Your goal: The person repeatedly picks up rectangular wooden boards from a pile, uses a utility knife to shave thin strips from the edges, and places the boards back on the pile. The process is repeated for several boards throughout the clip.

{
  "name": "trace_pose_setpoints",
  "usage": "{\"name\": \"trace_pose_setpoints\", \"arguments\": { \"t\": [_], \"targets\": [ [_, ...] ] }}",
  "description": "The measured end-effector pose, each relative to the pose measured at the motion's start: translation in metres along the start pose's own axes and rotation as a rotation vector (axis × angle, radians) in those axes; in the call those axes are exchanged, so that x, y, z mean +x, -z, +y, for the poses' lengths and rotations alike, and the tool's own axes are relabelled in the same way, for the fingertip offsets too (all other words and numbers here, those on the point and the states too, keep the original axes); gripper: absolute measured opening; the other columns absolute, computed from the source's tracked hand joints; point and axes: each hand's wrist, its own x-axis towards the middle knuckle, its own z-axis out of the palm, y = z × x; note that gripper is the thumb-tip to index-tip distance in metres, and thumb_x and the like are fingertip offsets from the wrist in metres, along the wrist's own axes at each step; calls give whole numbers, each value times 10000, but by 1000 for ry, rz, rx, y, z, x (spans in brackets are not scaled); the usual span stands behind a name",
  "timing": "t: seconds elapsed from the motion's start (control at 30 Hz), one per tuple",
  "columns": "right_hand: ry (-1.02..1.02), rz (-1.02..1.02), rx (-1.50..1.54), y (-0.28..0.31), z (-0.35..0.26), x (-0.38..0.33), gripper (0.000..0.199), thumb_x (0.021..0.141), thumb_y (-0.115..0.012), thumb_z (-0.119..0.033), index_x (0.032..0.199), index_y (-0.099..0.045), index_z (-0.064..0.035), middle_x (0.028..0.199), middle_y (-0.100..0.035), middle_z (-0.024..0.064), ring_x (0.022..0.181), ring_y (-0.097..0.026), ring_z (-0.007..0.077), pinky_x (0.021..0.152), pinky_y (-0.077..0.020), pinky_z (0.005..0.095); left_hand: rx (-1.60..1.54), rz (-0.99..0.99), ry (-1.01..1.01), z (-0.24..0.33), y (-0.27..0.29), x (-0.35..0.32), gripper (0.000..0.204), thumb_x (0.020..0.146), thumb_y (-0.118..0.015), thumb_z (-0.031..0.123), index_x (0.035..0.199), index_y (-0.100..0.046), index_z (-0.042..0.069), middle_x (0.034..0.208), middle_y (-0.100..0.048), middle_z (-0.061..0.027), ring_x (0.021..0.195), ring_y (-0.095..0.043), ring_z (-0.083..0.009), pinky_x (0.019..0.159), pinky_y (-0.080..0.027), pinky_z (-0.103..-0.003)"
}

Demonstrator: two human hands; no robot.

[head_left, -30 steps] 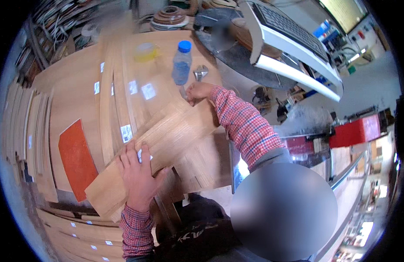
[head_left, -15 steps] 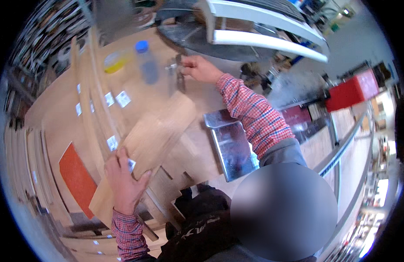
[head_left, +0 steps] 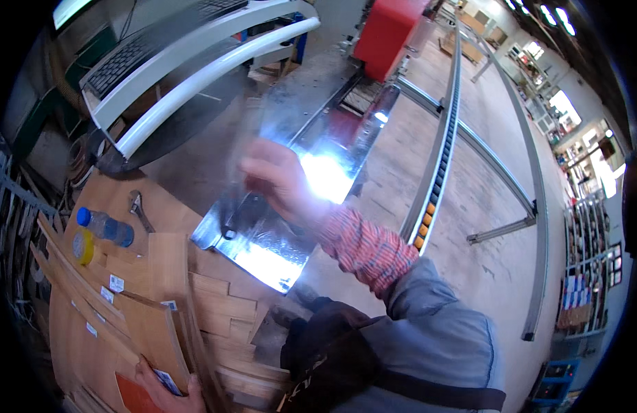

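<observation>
At the lower left, my left hand (head_left: 170, 394) is closed around the near end of a wooden board (head_left: 152, 334), with its thumb on the right edge. A longer plank (head_left: 168, 265) is tilted beside that board. My right hand (head_left: 281, 177), smeared by motion, is raised over a shiny metal plate (head_left: 263, 255). Its fingers look curled around a blurred greyish, upright thing that I cannot make out. An adjustable wrench (head_left: 141, 212) lies on the wooden table, right of a blue-capped plastic bottle (head_left: 106, 227) and a yellow roll (head_left: 82, 246).
Small wood blocks (head_left: 225, 310) lie between the plank and my body. Ahead stands a white-framed console (head_left: 215, 76) with a keyboard. A red machine head (head_left: 387, 38) and a long rail (head_left: 439, 151) are to the right. An orange sheet (head_left: 133, 394) lies by my left hand.
The view has swung right. My right hand has moved away from the bottle and wrench to above the metal plate. My left hand stays at the boards, now lower in view.
</observation>
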Motion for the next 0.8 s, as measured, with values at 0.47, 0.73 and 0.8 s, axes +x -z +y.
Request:
{"name": "trace_pose_setpoints", "arguments": {
  "t": [0.47, 0.73, 0.8],
  "targets": [
    [-452, 269, 102, 146, -147, -181, 342, 1003, -615, -353, 1212, -542, -93, 1059, -670, 74, 679, -630, 112, 436, -367, 213, 128, -223, -363, 270, -33, -15, 990, 618, -891, 303, 1461, -444, 35, 1371, -451, -290, 1220, -481, -474, 1028, -412, -528],
    [-266, -7, -321, 181, -68, -162, 251, 982, -656, -123, 1168, -570, 22, 1028, -648, 72, 704, -635, 104, 578, -499, 236, 133, -108, -586, 224, -139, 12, 979, 601, -899, 331, 1440, -484, 45, 1283, -495, -260, 1070, -523, -413, 895, -432, -497],
    [-329, -66, -353, 187, -77, -157, 243, 970, -685, -136, 1116, -585, 31, 1025, -644, 67, 760, -631, 100, 605, -516, 248, 152, -111, -600, 238, -147, 12, 982, 598, -901, 334, 1441, -484, 51, 1285, -493, -262, 1054, -526, -404, 880, -433, -494]
  ]
}}
